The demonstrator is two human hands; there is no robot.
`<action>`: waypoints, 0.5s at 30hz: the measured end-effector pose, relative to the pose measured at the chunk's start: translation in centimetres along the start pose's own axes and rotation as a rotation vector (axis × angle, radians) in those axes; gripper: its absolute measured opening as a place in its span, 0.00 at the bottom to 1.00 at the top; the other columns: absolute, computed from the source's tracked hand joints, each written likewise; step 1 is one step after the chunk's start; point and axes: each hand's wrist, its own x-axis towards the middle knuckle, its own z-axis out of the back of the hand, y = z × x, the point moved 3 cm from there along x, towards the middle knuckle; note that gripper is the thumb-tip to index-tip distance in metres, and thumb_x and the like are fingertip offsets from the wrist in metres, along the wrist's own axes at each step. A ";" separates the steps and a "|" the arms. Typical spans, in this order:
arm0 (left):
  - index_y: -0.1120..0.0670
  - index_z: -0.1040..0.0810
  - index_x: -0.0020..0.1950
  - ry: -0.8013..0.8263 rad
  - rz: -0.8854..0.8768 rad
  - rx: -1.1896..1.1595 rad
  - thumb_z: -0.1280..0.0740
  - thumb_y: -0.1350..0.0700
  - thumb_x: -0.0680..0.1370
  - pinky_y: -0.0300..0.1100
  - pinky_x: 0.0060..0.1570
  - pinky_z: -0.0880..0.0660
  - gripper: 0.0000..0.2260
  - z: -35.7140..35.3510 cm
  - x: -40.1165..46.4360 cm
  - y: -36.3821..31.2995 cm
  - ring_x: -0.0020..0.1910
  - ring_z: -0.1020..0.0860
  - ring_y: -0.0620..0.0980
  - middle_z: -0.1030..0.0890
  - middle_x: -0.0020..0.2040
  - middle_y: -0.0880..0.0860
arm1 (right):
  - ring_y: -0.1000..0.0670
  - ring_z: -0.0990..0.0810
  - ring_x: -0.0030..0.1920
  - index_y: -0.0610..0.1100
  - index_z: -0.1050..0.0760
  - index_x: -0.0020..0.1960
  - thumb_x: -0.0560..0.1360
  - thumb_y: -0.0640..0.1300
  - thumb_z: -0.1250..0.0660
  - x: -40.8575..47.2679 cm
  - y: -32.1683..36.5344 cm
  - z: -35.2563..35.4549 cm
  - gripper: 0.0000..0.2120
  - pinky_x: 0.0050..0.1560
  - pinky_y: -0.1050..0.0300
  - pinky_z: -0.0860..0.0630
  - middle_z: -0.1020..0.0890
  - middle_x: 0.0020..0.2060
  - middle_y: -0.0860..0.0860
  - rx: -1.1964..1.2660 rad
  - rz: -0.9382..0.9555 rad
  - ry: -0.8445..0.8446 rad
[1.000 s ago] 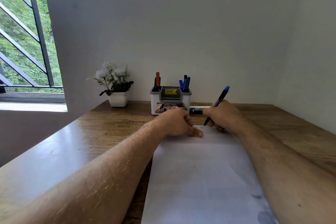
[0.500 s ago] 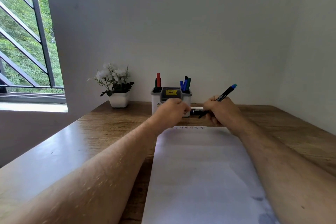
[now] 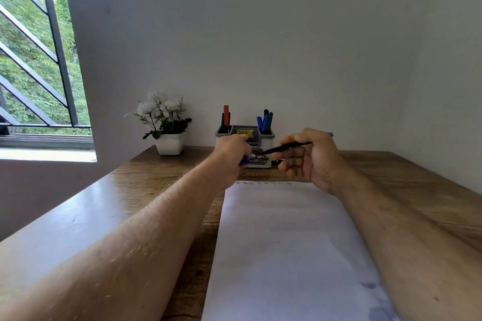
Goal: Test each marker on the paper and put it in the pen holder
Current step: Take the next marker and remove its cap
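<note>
My right hand grips a black marker with a blue end, held nearly level above the table with its tip pointing left. My left hand is raised in front of the pen holder and holds a small blue cap in its curled fingers. The white paper lies on the wooden table between my arms, with a row of small marks along its far edge. The grey and white pen holder stands at the back and has several markers upright in it, red and green on the left, blue and green on the right.
A white pot of white flowers stands left of the pen holder by the wall. A window with dark bars is at the far left. Another marker lies on the wooden table behind my right hand, mostly hidden.
My right hand lifted the marker off the paper and turned it level, tip to the left. My left hand rose from the paper toward the marker's tip with the blue cap.
</note>
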 end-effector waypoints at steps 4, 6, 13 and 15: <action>0.59 0.25 0.63 0.028 0.022 -0.113 0.38 0.67 0.81 0.42 0.44 0.22 0.12 0.2 -0.3 0.6 0.49 0.24 0.51 0.24 0.56 0.59 | 0.46 0.20 0.28 0.39 0.26 0.40 0.77 0.40 0.44 0.0 0.2 0.0 0.12 0.26 0.60 0.26 0.14 0.38 0.38 0.026 0.026 0.001; 0.60 0.26 0.65 0.026 0.029 -0.150 0.38 0.65 0.81 0.42 0.44 0.20 0.12 0.3 -0.3 0.6 0.47 0.23 0.50 0.23 0.53 0.58 | 0.46 0.20 0.28 0.38 0.24 0.38 0.77 0.40 0.44 0.1 0.2 0.0 0.14 0.26 0.61 0.26 0.14 0.38 0.38 0.007 0.030 0.000; 0.60 0.27 0.66 -0.047 0.070 -0.149 0.35 0.62 0.81 0.44 0.46 0.18 0.14 0.7 0.1 0.6 0.47 0.20 0.52 0.22 0.59 0.60 | 0.46 0.20 0.28 0.37 0.24 0.37 0.77 0.40 0.45 0.4 0.1 0.2 0.15 0.26 0.60 0.27 0.15 0.39 0.37 -0.006 0.051 -0.013; 0.60 0.27 0.65 -0.039 0.076 -0.161 0.35 0.61 0.81 0.43 0.44 0.18 0.13 0.7 0.0 0.6 0.46 0.19 0.52 0.22 0.57 0.61 | 0.47 0.20 0.28 0.34 0.23 0.41 0.77 0.40 0.44 0.6 0.1 0.2 0.15 0.25 0.60 0.26 0.14 0.39 0.38 -0.022 0.049 -0.016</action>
